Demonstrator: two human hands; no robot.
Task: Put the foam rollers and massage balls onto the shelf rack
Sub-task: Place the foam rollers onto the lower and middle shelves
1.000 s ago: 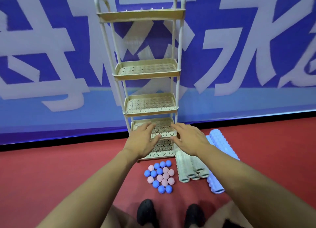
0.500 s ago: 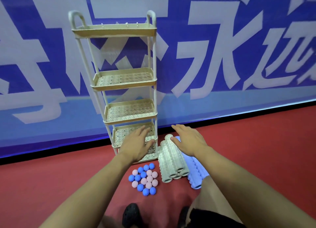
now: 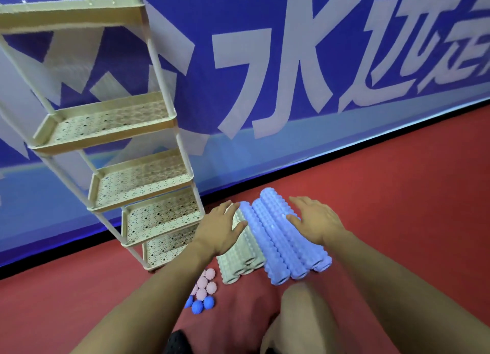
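A cream shelf rack [image 3: 111, 131] with several perforated tiers stands at the left against the banner; its tiers hold nothing. On the red floor lie pale green foam rollers [image 3: 238, 258] and, to their right, ridged blue foam rollers [image 3: 275, 242] in a stack. Pink and blue spiky massage balls [image 3: 202, 292] sit near my left forearm, partly hidden by it. My left hand [image 3: 221, 230] hovers over the green rollers with fingers spread. My right hand [image 3: 315, 221] is over the right side of the blue rollers, fingers straight; contact is unclear.
A blue and white banner [image 3: 291, 62] forms the wall behind, meeting the red floor [image 3: 397, 194] at a black strip. My knee [image 3: 305, 314] and a black shoe [image 3: 177, 343] are at the bottom, close to the rollers.
The view has dropped closer and swung right, so the rack sits at the left. Both hands moved from in front of the rack's low tiers to over the rollers.
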